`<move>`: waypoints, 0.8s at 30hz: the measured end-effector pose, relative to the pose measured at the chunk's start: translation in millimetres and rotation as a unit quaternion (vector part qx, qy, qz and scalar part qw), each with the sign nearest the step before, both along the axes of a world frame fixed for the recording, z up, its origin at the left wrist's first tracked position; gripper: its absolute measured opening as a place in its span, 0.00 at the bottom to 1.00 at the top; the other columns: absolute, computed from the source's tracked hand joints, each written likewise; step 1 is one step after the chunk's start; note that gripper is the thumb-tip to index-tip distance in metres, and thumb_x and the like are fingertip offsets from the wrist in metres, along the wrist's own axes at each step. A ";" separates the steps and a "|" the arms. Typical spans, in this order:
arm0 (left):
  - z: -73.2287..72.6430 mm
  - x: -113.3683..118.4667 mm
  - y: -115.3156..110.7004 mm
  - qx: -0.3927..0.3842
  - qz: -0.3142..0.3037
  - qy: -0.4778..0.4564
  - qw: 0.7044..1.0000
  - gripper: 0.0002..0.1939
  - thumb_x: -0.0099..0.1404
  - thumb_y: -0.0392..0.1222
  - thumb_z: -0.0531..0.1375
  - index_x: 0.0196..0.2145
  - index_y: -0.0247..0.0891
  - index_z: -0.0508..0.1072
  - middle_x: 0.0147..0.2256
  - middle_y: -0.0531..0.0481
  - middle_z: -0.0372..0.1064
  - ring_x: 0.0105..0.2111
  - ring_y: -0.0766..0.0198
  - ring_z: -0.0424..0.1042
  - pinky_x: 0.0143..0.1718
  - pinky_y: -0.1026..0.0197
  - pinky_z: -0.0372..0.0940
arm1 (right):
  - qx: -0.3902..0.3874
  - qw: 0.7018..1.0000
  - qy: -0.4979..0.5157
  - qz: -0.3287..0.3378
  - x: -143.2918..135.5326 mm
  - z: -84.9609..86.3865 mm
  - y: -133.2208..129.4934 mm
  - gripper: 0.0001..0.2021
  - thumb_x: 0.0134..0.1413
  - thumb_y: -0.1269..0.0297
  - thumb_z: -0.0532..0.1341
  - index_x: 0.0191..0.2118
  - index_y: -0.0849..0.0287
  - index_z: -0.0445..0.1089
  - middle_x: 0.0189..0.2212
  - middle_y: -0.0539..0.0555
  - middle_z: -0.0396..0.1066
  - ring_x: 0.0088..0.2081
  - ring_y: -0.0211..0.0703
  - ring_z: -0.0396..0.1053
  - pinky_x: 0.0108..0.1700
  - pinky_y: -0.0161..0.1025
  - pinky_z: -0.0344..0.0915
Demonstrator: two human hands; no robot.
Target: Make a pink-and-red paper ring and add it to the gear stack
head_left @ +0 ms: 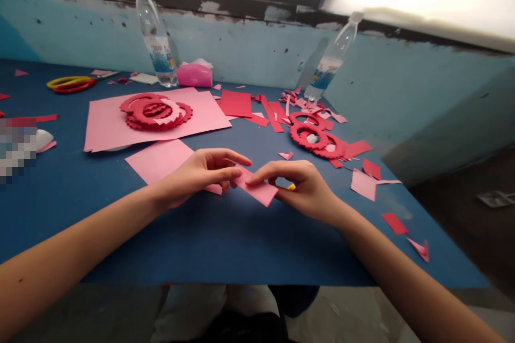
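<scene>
A small folded piece of pink paper (pixel 259 191) is held between my two hands, above the near part of the blue table. My left hand (pixel 207 171) pinches its left end between thumb and fingers. My right hand (pixel 303 187) grips the right part, index finger pressed on top and thumb near the lower edge. A bit of something yellow (pixel 292 186) shows by my right hand; what it is I cannot tell. Partly behind my left hand lies a pink paper sheet (pixel 161 158). Farther back, toothed red paper rings (pixel 156 112) rest on larger pink sheets (pixel 102 123).
More red rings (pixel 308 136) and paper scraps (pixel 298 102) lie at the right. Scissors with red and yellow handles (pixel 72 84) are at back left. Two plastic bottles (pixel 155 37) (pixel 333 59) and a pink tissue pack (pixel 195 75) stand along the wall. The blue table (pixel 241 257) ends close to me.
</scene>
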State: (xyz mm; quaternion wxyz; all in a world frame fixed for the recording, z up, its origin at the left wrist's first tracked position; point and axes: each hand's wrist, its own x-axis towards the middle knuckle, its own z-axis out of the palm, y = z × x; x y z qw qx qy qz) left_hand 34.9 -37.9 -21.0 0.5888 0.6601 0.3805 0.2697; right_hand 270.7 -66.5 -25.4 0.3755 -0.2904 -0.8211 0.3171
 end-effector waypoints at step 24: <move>-3.3 11.5 -15.5 0.128 0.038 -0.005 0.991 0.06 0.63 0.43 0.66 0.36 0.39 0.80 0.30 0.52 0.79 0.30 0.67 0.77 0.25 0.71 0.67 | 0.046 0.994 -0.062 -0.072 -5.0 0.2 -1.0 0.11 0.65 0.61 0.61 0.33 0.59 0.76 0.27 0.49 0.69 0.26 0.33 0.59 0.28 0.32 0.56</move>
